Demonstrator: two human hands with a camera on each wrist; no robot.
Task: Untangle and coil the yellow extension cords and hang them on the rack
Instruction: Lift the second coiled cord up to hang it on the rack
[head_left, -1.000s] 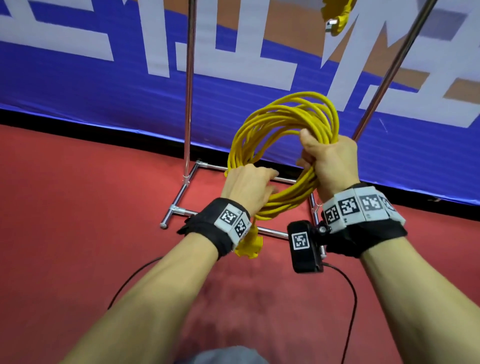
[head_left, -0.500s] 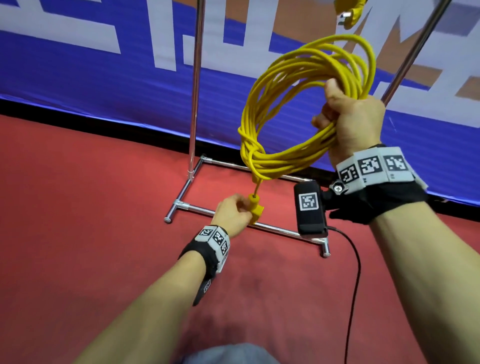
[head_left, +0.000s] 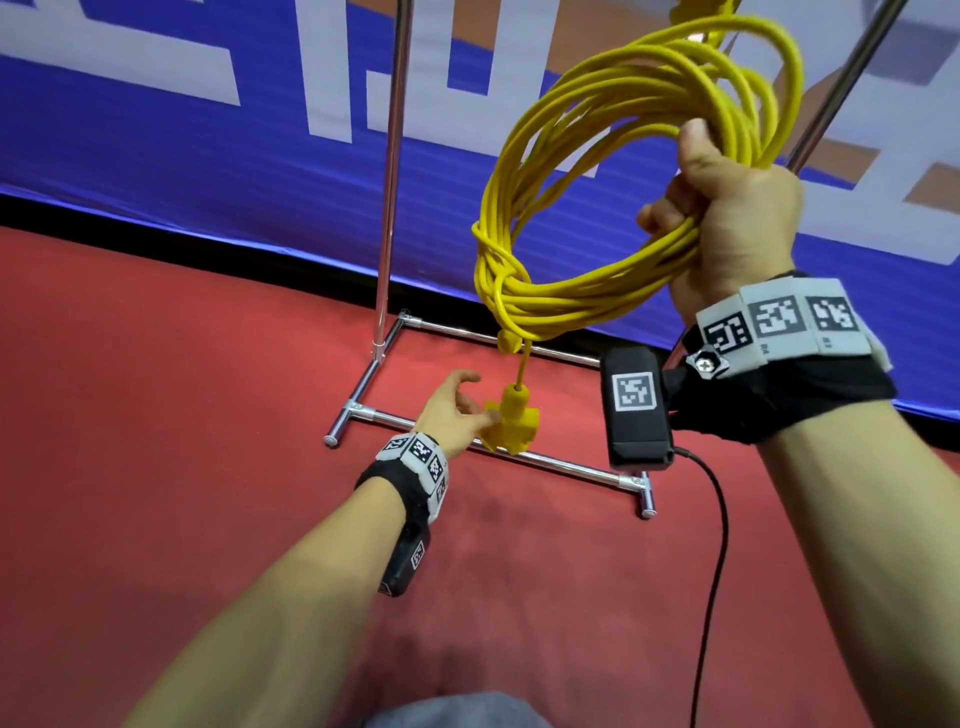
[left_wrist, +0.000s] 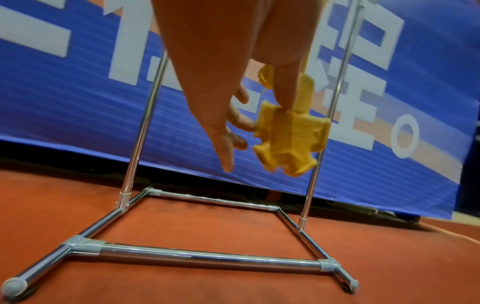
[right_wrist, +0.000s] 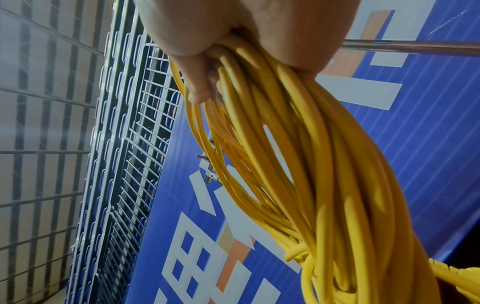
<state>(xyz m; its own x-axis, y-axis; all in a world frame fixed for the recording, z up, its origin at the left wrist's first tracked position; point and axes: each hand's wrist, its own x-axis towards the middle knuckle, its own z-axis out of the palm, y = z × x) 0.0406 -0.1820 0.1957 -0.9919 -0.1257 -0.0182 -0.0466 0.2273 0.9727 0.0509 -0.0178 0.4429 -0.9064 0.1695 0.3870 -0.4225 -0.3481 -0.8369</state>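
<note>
A coiled yellow extension cord (head_left: 571, 304) hangs in the air in front of the chrome rack (head_left: 545, 462), its loops bundled in my right hand (head_left: 727, 208), which grips them at chest height. The right wrist view shows the fingers wrapped around the strands (right_wrist: 324, 164). A knot ties the coil at its lower left. Below it dangles the yellow multi-socket end (head_left: 511, 426), seen close in the left wrist view (left_wrist: 288, 139). My left hand (head_left: 460, 402) is low beside it, thumb touching the socket and fingers loosely spread.
The rack's uprights (head_left: 389, 182) rise in front of a blue banner (head_left: 156, 156) over red carpet. Another yellow cord end (head_left: 696, 8) hangs at the top edge. A black cable (head_left: 711, 571) trails from my right wrist. A wire grid fence (right_wrist: 52, 144) stands behind.
My right hand has lifted the coil up and to the right. My left hand let go of the coil, dropped to the dangling socket end, and its fingers have now loosened.
</note>
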